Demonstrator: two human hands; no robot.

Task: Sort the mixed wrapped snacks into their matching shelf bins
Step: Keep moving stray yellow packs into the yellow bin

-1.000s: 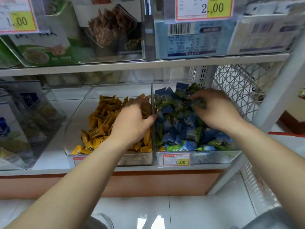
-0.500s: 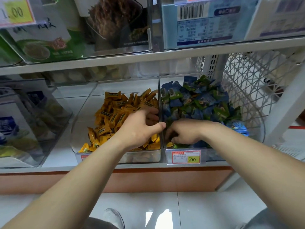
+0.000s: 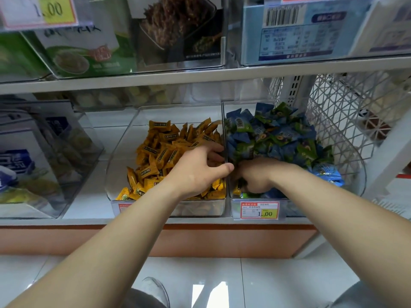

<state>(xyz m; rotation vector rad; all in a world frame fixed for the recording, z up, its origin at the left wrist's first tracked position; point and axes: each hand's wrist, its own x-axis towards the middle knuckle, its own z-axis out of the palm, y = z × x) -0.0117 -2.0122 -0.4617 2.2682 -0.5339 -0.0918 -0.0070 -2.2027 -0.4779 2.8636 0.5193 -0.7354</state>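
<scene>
Reaching into two clear shelf bins, both hands sit close above the price tag [image 3: 259, 210]. Yellow snacks [image 3: 160, 152], oblong pillow packs with dark printed labels, fill the left bin [image 3: 120, 165], up and left of the tag. Blue and green snacks [image 3: 278, 134] heap in the right bin [image 3: 358, 174], directly behind the tag.

Left hand [image 3: 198, 170]: fingers part-curled over the yellow pile, thumb straight; any grasp cannot be told.

Right hand [image 3: 255, 176]: fingers curled down into the heap, tips buried, contents hidden.

One yellow pack [image 3: 236, 190] shows under it, just above the tag's left end. Long axes vary throughout; rear yellow packs lean end-up.
</scene>
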